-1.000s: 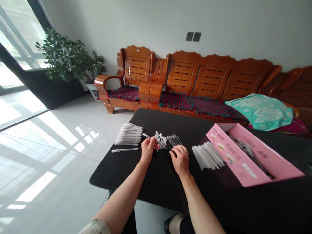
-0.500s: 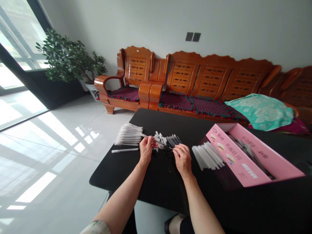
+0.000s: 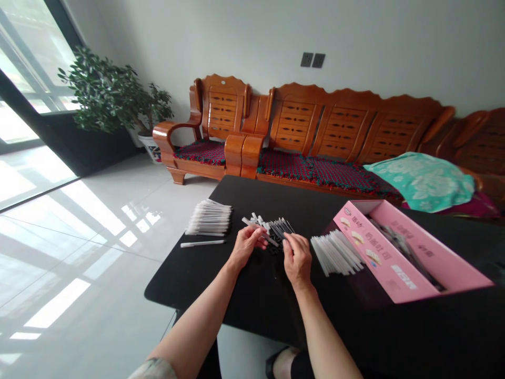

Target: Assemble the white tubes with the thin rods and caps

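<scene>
Carton (image 3: 394, 252) — pink, Chinese print, food pics — right of R hand (image 3: 298, 260).

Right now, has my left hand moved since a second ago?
Yes, your left hand has shifted to the right in view, away from the stack of white pens, which sits in the same place.

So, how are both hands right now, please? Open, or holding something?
Left hand: closed, seems to hold a white pen barrel.
Right hand: pinched at the thin black rods; cannot tell if holding one.
</scene>
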`<state>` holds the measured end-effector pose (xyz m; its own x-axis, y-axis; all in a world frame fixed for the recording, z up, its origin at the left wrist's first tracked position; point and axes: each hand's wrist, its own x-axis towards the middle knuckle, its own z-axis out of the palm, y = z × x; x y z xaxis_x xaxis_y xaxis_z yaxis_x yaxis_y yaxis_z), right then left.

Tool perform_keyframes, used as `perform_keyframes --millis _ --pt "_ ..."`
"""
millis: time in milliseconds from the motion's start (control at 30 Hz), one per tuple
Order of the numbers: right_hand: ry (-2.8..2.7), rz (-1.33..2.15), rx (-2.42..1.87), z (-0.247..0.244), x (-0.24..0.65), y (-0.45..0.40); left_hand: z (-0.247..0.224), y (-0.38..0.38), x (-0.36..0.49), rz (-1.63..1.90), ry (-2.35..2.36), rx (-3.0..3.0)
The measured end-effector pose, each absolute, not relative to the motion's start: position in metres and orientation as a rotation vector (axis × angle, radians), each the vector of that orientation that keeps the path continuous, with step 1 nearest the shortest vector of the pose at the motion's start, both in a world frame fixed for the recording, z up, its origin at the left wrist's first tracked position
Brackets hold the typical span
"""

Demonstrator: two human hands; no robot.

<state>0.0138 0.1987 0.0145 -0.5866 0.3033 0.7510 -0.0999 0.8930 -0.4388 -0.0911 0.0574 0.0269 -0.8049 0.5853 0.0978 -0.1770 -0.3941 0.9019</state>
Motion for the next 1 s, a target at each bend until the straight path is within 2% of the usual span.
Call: perform_keyframes --millis 133,333,467,733,1000 --pt "-2.282 0.756 -0.027 0.016 0.009 0.179 0.027 0.057 -0.088 2.122 1.369 0.718" --pt "-2.308 0.837 -0.092 0.018 0.013 0.181 0.026 0.052 -0.100 2.336 1.342 0.553" --pt "-2.288 0.960 -0.122 0.023 0.016 0.177 0.028 0.051 -0.098 2.260 1.313 0.614" --pt "-2.285 0.837 -0.143 0.026 0.014 0.177 0.029 0.053 -0.092 2.189 1.272 0.818" --pt "-2.271 1.431 -0.228 0.034 0.021 0.187 0.030 0.051 -0.093 2.120 1.303 0.903"
